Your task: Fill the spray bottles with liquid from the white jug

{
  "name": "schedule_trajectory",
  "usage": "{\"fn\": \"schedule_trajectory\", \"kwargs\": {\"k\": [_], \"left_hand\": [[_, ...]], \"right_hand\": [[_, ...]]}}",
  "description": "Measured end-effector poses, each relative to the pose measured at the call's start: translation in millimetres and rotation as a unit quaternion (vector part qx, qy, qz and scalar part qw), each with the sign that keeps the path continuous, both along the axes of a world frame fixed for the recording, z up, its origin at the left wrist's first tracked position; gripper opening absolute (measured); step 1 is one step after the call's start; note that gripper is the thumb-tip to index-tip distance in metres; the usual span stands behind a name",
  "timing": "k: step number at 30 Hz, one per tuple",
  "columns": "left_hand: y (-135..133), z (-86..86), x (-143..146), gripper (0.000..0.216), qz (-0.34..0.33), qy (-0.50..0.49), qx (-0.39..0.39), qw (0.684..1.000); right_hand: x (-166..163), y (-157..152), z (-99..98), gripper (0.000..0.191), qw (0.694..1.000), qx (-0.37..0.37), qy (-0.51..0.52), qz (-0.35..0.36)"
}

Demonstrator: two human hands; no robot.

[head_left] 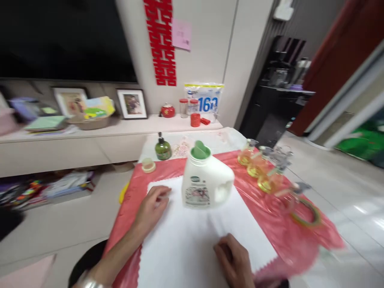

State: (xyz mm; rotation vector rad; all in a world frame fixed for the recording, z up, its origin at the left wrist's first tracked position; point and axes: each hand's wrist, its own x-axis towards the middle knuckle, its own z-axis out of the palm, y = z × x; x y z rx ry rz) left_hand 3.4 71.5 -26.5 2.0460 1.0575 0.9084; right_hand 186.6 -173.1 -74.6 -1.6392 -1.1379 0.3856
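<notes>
Upright white jug, green spout

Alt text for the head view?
A white handled jug with a green pour spout stands untouched on a white sheet over a red plastic table cover. A person's left hand lies at the sheet's left edge; the loosely curled right hand is nearer the camera. A green pump bottle stands far left, clear spray bottles with yellow liquid right.
</notes>
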Motion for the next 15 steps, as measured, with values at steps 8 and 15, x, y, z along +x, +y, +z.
{"fn": "schedule_trajectory", "kwargs": {"k": [8, 15], "left_hand": [[-105.9, -39.1, -23.8, 0.029, -0.032, 0.045, 0.048, 0.997], [-119.9, -61.3, -25.5, 0.029, -0.042, 0.077, 0.123, 0.989]], "right_hand": [[58.2, -26.7, 29.9, 0.044, 0.976, 0.074, 0.01, -0.205], [146.6, -41.8, 34.0, 0.097, 0.901, 0.064, -0.024, -0.428]]}}
